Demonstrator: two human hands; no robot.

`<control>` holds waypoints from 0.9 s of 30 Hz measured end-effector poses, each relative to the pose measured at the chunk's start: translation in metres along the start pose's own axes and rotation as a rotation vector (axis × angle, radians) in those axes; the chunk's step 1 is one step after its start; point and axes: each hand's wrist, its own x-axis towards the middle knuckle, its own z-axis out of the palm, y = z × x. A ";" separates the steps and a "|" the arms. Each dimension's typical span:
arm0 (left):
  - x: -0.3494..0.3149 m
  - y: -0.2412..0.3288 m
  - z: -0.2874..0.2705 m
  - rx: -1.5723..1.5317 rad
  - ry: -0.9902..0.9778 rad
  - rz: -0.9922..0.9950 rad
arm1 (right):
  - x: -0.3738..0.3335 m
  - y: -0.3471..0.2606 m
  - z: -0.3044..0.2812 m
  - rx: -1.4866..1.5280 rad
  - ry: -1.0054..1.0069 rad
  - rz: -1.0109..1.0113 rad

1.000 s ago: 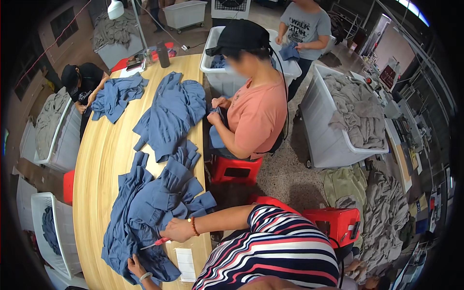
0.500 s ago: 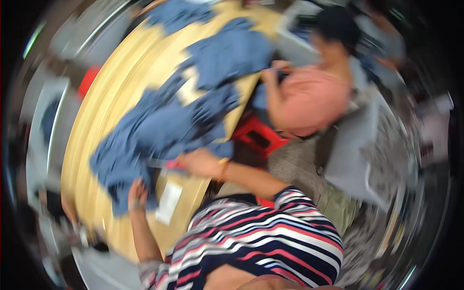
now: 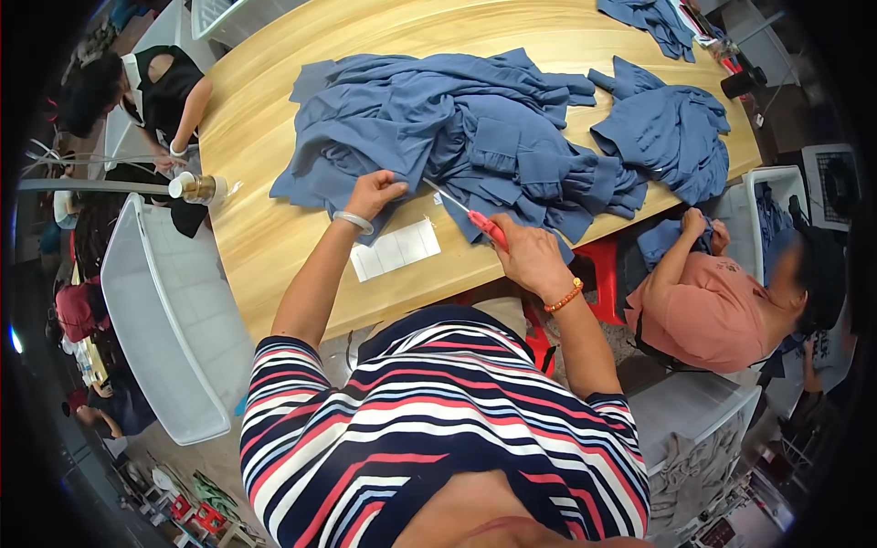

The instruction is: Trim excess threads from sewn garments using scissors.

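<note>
A heap of blue garments (image 3: pixel 402 110) lies crumpled on the wooden table in front of me. At the near edge of the heap, my left hand (image 3: pixel 372 196) has thumb and fingers closed on the blue cloth. My right hand (image 3: pixel 533 260) grips a red-handled tool with a thin metal blade (image 3: pixel 487 228). Its tip points up and left, toward the cloth near my left hand; whether it touches the cloth I cannot tell. A white paper slip (image 3: pixel 396 250) with printed lines lies flat on the table between my hands, below the cloth.
More blue garments (image 3: pixel 671 132) lie at the right of the wooden table (image 3: pixel 260 119). A co-worker in a pink top (image 3: pixel 699 310) sits on the right, handling blue cloth. Another person in black (image 3: pixel 169 87) is at the far left. A whitish plastic bin (image 3: pixel 169 320) stands left of the table.
The whole view has swung, with the table now lying across in front of me. My left hand stays at the cloth; the red-handled tool remains in my right hand. The earlier picture is blurred.
</note>
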 end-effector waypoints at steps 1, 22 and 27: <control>0.001 -0.002 0.000 0.077 -0.031 0.056 | 0.002 -0.002 0.001 0.001 -0.005 0.002; -0.007 0.008 -0.025 -0.570 0.204 -0.327 | 0.016 -0.030 -0.006 -0.045 -0.211 -0.067; -0.023 -0.030 -0.015 0.087 0.147 -0.228 | 0.016 -0.020 0.005 -0.004 -0.073 -0.088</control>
